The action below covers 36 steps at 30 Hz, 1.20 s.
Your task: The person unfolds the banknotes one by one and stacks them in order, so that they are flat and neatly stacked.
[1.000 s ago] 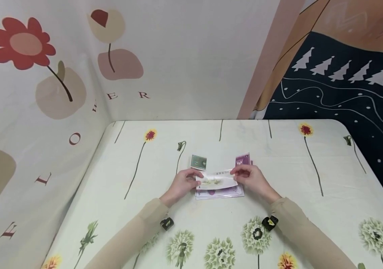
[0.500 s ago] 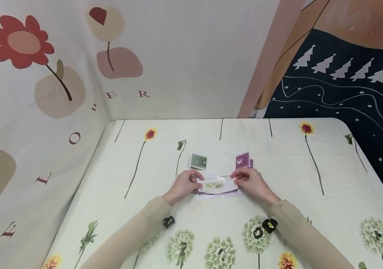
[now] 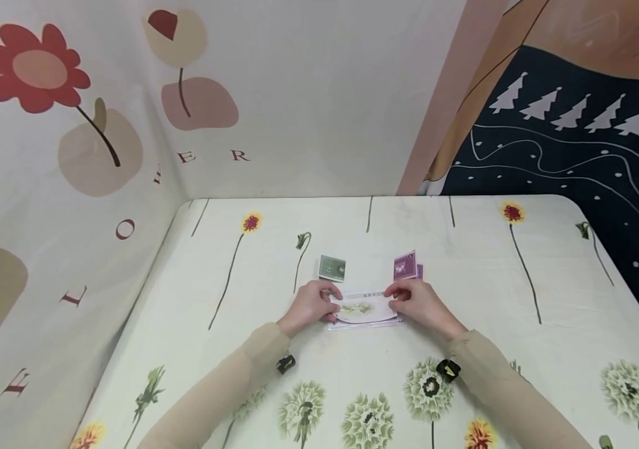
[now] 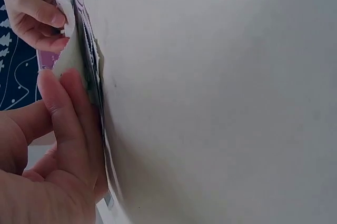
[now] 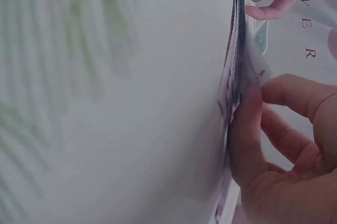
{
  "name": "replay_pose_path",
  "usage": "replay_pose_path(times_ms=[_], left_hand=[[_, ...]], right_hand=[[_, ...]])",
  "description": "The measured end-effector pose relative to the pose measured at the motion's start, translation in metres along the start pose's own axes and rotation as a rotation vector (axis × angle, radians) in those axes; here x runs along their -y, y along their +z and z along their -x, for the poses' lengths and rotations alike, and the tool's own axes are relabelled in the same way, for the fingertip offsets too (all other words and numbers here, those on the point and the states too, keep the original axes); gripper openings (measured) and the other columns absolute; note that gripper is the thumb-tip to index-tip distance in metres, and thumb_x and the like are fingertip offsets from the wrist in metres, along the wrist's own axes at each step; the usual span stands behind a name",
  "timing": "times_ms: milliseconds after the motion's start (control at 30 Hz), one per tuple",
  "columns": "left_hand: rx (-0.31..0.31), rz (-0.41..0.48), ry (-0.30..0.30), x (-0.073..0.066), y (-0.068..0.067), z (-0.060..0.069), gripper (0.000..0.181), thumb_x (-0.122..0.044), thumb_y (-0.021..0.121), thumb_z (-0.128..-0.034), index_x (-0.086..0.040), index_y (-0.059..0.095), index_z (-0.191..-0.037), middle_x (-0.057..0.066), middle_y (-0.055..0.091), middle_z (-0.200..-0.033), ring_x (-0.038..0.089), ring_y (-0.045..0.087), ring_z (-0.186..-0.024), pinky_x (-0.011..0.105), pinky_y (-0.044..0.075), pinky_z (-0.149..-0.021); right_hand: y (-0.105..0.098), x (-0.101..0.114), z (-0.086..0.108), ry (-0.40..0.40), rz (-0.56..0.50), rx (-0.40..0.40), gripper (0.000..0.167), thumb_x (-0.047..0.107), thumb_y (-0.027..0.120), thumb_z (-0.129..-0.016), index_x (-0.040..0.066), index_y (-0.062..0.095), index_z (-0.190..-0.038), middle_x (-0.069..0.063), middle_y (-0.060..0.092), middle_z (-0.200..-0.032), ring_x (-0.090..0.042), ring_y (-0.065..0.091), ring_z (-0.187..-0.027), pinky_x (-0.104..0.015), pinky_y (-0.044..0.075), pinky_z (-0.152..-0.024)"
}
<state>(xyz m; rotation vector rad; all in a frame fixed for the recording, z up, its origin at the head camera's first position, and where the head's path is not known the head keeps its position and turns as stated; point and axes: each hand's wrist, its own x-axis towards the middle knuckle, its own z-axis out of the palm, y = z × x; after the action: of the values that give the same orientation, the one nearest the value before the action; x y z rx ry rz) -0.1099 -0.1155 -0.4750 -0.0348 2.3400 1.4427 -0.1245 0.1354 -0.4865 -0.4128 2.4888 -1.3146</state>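
Note:
A pale banknote [image 3: 365, 308] with a light green flower print is stretched between my two hands, curving a little. My left hand [image 3: 314, 305] pinches its left end, and my right hand [image 3: 423, 305] pinches its right end. Directly under it, a stack of purple-edged banknotes [image 3: 361, 326] lies on the table, mostly covered. In the right wrist view the layered edges of the stack [image 5: 231, 61] run beside my thumb. The left wrist view has the left fingers [image 4: 66, 113] against the note, its far end bent up in the right hand.
A folded green banknote [image 3: 332, 268] marked 2 stands behind the left hand. Folded purple banknotes [image 3: 405, 265] are behind the right hand. A flower-printed cloth [image 3: 274, 374] covers the table, whose back edge meets a printed curtain [image 3: 297, 125].
Both hands have brought the pale banknote slightly nearer and down onto the purple stack, so it covers more of it. The folded notes behind have stayed put.

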Motion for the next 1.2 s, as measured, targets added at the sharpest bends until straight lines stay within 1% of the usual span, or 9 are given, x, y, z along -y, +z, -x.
replay_pose_path(times_ms=[133, 300, 367, 467, 500, 567, 733, 933, 1200], left_hand=[[-0.014, -0.07, 0.025, -0.001, 0.003, 0.0, 0.016, 0.01, 0.07, -0.0791, 0.001, 0.065, -0.09, 0.005, 0.053, -0.057, 0.013, 0.06, -0.045, 0.023, 0.052, -0.047], [-0.019, -0.223, 0.067, -0.003, 0.008, 0.001, 0.021, 0.007, 0.074, -0.0777, -0.005, 0.061, -0.09, 0.004, 0.056, -0.052, 0.013, 0.059, -0.042, 0.02, 0.044, -0.045], [-0.029, -0.278, 0.081, -0.002, 0.009, 0.0, 0.022, 0.005, 0.075, -0.0773, -0.007, 0.061, -0.09, 0.005, 0.057, -0.056, 0.015, 0.06, -0.044, 0.023, 0.045, -0.051], [-0.063, -0.358, 0.106, -0.002, 0.01, 0.0, 0.022, 0.0, 0.079, -0.0759, -0.01, 0.063, -0.087, 0.005, 0.054, -0.07, 0.015, 0.057, -0.06, 0.028, 0.044, -0.064], [-0.073, -0.386, 0.12, -0.002, 0.009, 0.0, 0.021, -0.002, 0.079, -0.0756, -0.011, 0.064, -0.087, 0.004, 0.052, -0.072, 0.015, 0.054, -0.065, 0.03, 0.043, -0.065], [-0.087, -0.423, 0.137, -0.001, 0.009, 0.0, 0.021, -0.005, 0.081, -0.0755, -0.012, 0.064, -0.086, 0.002, 0.049, -0.071, 0.014, 0.049, -0.063, 0.029, 0.039, -0.062], [-0.056, -0.359, 0.144, 0.002, 0.005, 0.002, 0.019, -0.002, 0.077, -0.0789, -0.01, 0.064, -0.092, -0.002, 0.051, -0.053, 0.009, 0.046, -0.038, 0.022, 0.035, -0.041], [-0.027, -0.26, 0.16, 0.003, 0.001, 0.006, 0.021, 0.009, 0.067, -0.0805, -0.004, 0.066, -0.097, 0.002, 0.055, -0.058, 0.011, 0.053, -0.041, 0.023, 0.043, -0.041], [-0.008, -0.219, 0.157, 0.007, -0.001, 0.008, 0.024, 0.011, 0.066, -0.0811, -0.003, 0.067, -0.1, 0.004, 0.055, -0.061, 0.013, 0.055, -0.045, 0.023, 0.046, -0.042]], right_hand=[[0.002, 0.004, -0.003, -0.02, 0.037, 0.019, 0.021, -0.001, 0.071, -0.077, -0.001, 0.072, -0.098, -0.002, 0.059, -0.076, -0.015, 0.051, -0.069, -0.028, 0.044, -0.062], [0.008, 0.009, -0.008, -0.045, 0.038, 0.081, 0.021, 0.001, 0.071, -0.079, -0.003, 0.072, -0.1, 0.0, 0.065, -0.079, -0.012, 0.058, -0.071, -0.025, 0.05, -0.064], [0.01, 0.011, -0.009, -0.03, 0.032, 0.095, 0.02, 0.002, 0.07, -0.081, -0.001, 0.073, -0.1, 0.002, 0.066, -0.079, -0.011, 0.06, -0.072, -0.025, 0.051, -0.065], [0.012, 0.013, -0.01, 0.003, 0.01, 0.094, 0.019, 0.003, 0.07, -0.082, 0.0, 0.074, -0.101, 0.002, 0.066, -0.078, -0.011, 0.061, -0.071, -0.026, 0.051, -0.065], [0.012, 0.014, -0.01, 0.011, 0.004, 0.093, 0.019, 0.003, 0.07, -0.082, 0.001, 0.074, -0.1, 0.003, 0.066, -0.078, -0.011, 0.061, -0.071, -0.027, 0.052, -0.065], [0.012, 0.014, -0.011, 0.022, -0.008, 0.094, 0.02, 0.002, 0.07, -0.081, 0.0, 0.074, -0.1, 0.002, 0.066, -0.078, -0.011, 0.061, -0.071, -0.028, 0.052, -0.065], [0.01, 0.011, -0.011, 0.032, -0.036, 0.103, 0.019, 0.003, 0.07, -0.083, 0.0, 0.074, -0.102, 0.001, 0.067, -0.08, -0.012, 0.061, -0.071, -0.029, 0.052, -0.067], [0.007, 0.011, -0.01, 0.045, -0.046, 0.098, 0.019, 0.004, 0.068, -0.084, 0.0, 0.074, -0.102, 0.001, 0.068, -0.081, -0.012, 0.062, -0.073, -0.029, 0.052, -0.068], [0.006, 0.01, -0.007, 0.033, -0.05, 0.103, 0.021, 0.009, 0.072, -0.084, -0.001, 0.073, -0.103, -0.001, 0.069, -0.084, -0.013, 0.063, -0.074, -0.028, 0.052, -0.067]])
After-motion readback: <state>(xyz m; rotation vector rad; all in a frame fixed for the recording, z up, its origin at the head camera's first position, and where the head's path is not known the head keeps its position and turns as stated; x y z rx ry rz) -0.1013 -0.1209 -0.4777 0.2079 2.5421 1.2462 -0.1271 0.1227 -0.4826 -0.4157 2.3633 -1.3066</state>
